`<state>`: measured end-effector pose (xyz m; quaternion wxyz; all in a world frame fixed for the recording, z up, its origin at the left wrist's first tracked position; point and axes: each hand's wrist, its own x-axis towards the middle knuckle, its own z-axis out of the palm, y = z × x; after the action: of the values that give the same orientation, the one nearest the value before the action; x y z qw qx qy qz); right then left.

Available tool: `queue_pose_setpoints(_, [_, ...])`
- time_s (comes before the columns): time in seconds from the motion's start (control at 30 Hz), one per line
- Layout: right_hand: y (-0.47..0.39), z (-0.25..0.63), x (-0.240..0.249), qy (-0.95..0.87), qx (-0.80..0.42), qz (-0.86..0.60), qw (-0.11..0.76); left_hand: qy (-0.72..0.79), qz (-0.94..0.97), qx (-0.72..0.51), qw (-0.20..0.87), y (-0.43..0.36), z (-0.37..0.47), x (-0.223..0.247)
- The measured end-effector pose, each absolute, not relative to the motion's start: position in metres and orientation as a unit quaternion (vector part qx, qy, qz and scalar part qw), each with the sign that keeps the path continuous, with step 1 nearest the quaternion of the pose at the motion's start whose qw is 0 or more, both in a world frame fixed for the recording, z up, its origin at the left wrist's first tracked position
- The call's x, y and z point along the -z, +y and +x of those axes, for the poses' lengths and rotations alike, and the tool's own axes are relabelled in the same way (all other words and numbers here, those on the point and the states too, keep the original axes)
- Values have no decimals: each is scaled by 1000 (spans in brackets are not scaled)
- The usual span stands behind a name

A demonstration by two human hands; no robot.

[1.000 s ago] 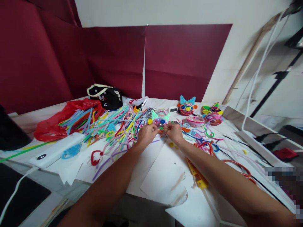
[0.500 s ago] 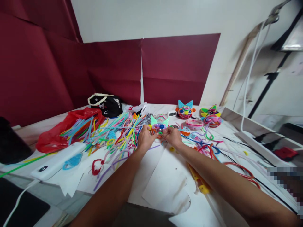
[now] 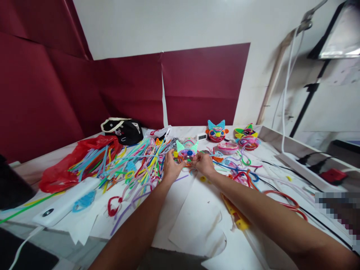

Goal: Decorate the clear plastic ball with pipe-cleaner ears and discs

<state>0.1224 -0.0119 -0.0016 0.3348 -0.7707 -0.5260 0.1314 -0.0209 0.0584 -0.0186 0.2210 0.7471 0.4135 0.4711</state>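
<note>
A small animal face made of pipe cleaners [image 3: 188, 153], with mint-green pointed ears, a purple and blue middle and a yellow bit at one side, is between my hands in the middle of the table. My left hand [image 3: 172, 168] grips its left side, the thumb reaching in at its lower edge. On the right side, the fingers of my right hand [image 3: 203, 164] are pinched together against the face. Any thin strand between those fingertips is too small to make out. My hands partly cover the lower part of the face.
Loose pipe cleaners [image 3: 140, 165] spread left, by a red plastic bag [image 3: 60, 170] and a white power bank-like device [image 3: 66, 202]. Behind are a black bag [image 3: 123, 131], a small digital clock [image 3: 201, 137] and a blue-eared face [image 3: 216, 132]. A yellow tool [image 3: 236, 213] lies near my right forearm.
The view has swung slightly right and up. Both hands stay on the face with nearly the same hold, and a little more of its middle shows.
</note>
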Motion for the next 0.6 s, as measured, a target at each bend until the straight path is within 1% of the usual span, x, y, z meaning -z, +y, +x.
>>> queue_pose_setpoints(0.17, [-12, 123, 3, -520, -128, -771, 345, 408, 742, -475, 242, 61, -20, 22])
queue_pose_setpoints(0.33, [-12, 123, 1, -520, -123, -769, 352, 393, 743, -460, 285, 65, -18, 27])
queue_pose_setpoints(0.6, [-13, 124, -4, -509, -124, -783, 336, 379, 735, -449, 339, 70, -17, 34])
